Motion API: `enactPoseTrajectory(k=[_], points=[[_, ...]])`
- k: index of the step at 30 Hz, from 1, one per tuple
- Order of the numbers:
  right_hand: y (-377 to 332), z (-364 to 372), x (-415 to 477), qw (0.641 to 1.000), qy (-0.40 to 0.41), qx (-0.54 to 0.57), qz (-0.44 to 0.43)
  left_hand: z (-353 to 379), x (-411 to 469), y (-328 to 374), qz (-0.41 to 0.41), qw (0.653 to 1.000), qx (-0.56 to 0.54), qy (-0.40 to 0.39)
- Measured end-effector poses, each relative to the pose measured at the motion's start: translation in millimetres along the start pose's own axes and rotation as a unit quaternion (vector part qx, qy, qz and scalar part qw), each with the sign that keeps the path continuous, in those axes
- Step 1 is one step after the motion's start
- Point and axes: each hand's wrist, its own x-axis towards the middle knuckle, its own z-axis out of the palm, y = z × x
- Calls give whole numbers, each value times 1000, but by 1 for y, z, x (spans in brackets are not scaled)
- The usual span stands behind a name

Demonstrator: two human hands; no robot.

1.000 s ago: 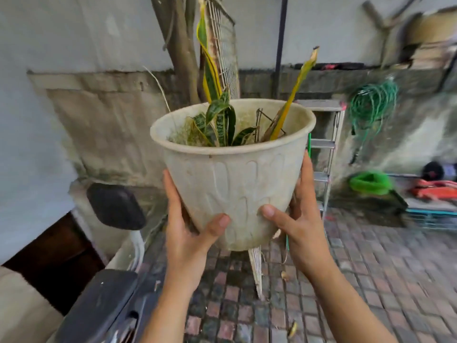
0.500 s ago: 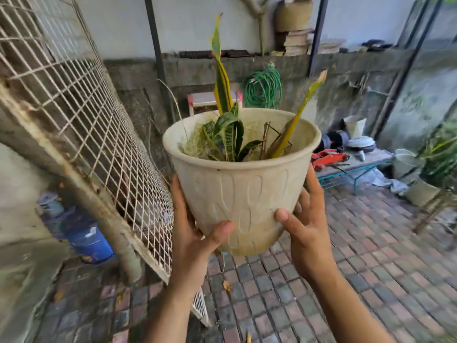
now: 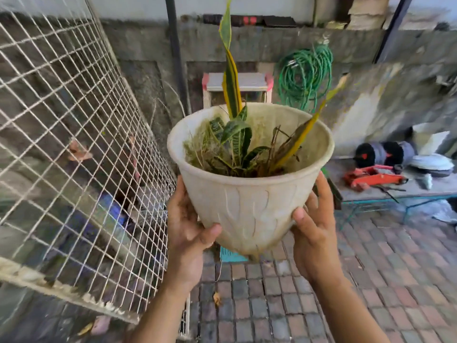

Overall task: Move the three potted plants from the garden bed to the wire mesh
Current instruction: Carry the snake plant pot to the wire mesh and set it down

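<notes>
I hold a cream plastic pot (image 3: 249,206) in front of me at chest height, with a yellow-edged snake plant (image 3: 232,95) and dry stems growing in it. My left hand (image 3: 188,226) grips the pot's lower left side, thumb across the front. On the lower right side my right hand (image 3: 314,233) grips it the same way. A white wire mesh panel (image 3: 74,149) leans tilted at the left, its lower frame rusty and flaking. The pot hangs just right of the mesh's edge, apart from it.
A brick-paved floor (image 3: 371,280) spreads below and to the right. Against the stained back wall hang a coiled green hose (image 3: 304,73) and stands a small white stool (image 3: 237,82). A low bench (image 3: 395,191) at right carries a red jack and black reels. Blue containers sit behind the mesh.
The view has swung right and tipped downward; the mesh panel came into view at left and now fills it. The pot stays in both hands, now seen more from above.
</notes>
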Motion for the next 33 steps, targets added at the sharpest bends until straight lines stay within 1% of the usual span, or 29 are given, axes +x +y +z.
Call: enactPoseTrajectory(k=[3, 6, 10, 15, 20, 23, 26, 28, 31, 33], points=[[33, 0, 35, 999, -14, 28, 14, -2, 30, -20, -16, 999, 2, 39], [70, 0, 69, 997, -24, 54, 49, -7, 61, -45, -35, 997, 0, 65], [107, 0, 129, 996, -51, 36, 58, -12, 109, -83, -35, 996, 7, 86], [140, -10, 201, 993, -87, 37, 77, -3, 165, -117, -10, 993, 35, 113], [168, -24, 267, 982, -155, 44, 95, 15, 201, -152, 13, 985, 45, 164], [193, -36, 309, 966, -219, 58, 125, 36, 220, -175, 44, 968, 62, 239], [222, -52, 349, 935, -304, 101, 153, 62, 232, -198, 66, 931, 72, 352], [242, -60, 371, 914, -346, 121, 173, 77, 234, -214, 58, 915, 81, 391], [266, -61, 382, 895, -365, 136, 216, 92, 228, -233, 42, 897, 74, 435], [278, -58, 381, 882, -374, 140, 250, 95, 223, -239, 47, 877, 99, 468]])
